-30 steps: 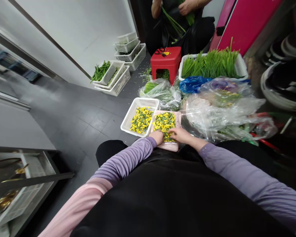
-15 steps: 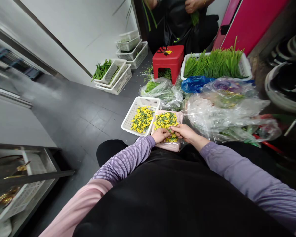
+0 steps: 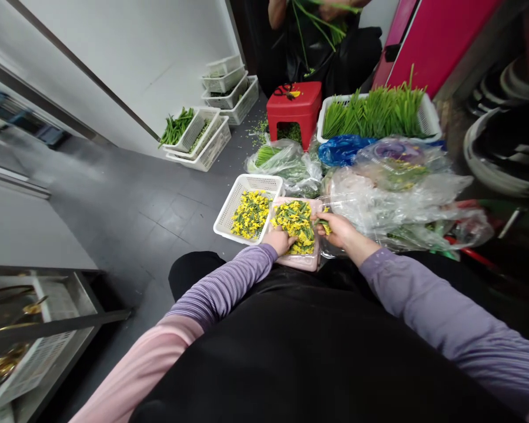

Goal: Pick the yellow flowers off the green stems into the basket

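Observation:
A pink tray (image 3: pixel 298 262) heaped with yellow flowers and green stems (image 3: pixel 296 222) rests at my lap. My left hand (image 3: pixel 280 239) is at the tray's near left part, its fingers down among the flowers; what its fingertips hold, if anything, is hidden. Just right of the tray, my right hand (image 3: pixel 334 229) is closed on a small bunch of yellow flowers (image 3: pixel 324 225). Touching the tray's left side, a white perforated basket (image 3: pixel 223 221) holds more of the same flowers.
Plastic bags of greens (image 3: pixel 361 197) lie to the right. Beyond are a red stool (image 3: pixel 296 107) with scissors, a white basket (image 3: pixel 432 117) of green stalks, stacked baskets (image 3: pixel 211 154) and a seated person's hands holding long stems. A metal shelf (image 3: pixel 81 296) stands left.
My hands have moved apart: the right one went right to the tray's edge with a bunch, the left one slightly left and down. The other person's hands and stems have shifted.

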The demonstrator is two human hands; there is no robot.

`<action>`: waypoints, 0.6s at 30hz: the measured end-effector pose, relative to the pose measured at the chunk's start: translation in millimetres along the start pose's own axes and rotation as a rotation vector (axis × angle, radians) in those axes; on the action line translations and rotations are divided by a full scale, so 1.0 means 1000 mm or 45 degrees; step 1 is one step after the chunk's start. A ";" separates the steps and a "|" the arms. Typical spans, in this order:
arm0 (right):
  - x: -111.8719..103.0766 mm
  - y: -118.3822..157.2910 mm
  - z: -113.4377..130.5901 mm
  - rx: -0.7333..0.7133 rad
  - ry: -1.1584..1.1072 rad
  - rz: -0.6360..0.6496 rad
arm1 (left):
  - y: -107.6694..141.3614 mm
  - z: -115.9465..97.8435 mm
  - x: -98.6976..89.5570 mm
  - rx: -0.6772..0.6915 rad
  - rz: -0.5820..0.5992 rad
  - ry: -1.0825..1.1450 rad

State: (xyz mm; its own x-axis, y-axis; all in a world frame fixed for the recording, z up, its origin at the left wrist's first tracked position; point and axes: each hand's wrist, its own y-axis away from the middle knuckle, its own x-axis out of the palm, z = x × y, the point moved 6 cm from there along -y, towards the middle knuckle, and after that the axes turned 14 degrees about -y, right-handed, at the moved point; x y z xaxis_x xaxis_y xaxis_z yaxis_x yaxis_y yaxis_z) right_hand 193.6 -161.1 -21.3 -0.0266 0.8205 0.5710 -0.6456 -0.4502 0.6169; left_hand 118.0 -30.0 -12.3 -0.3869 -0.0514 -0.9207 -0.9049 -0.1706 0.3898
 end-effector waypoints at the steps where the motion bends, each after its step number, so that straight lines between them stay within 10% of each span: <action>1: 0.000 0.001 0.004 -0.025 0.001 -0.007 | -0.001 -0.002 0.007 -0.026 0.017 -0.033; 8: 0.003 0.011 0.005 -0.011 0.050 0.086 | -0.020 -0.021 0.045 -0.290 0.148 0.418; 18: -0.003 -0.003 -0.005 -0.299 0.991 0.097 | -0.019 0.011 0.025 -0.325 0.093 0.742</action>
State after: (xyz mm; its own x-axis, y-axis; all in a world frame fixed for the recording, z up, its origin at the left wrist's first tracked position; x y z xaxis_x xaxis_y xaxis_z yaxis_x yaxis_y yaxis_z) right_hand 191.9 -160.2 -27.2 -0.5433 0.8394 0.0136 -0.7616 -0.4996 0.4126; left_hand 123.3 -17.1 -42.3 -0.2213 -0.5858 -0.7796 -0.7813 -0.3719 0.5012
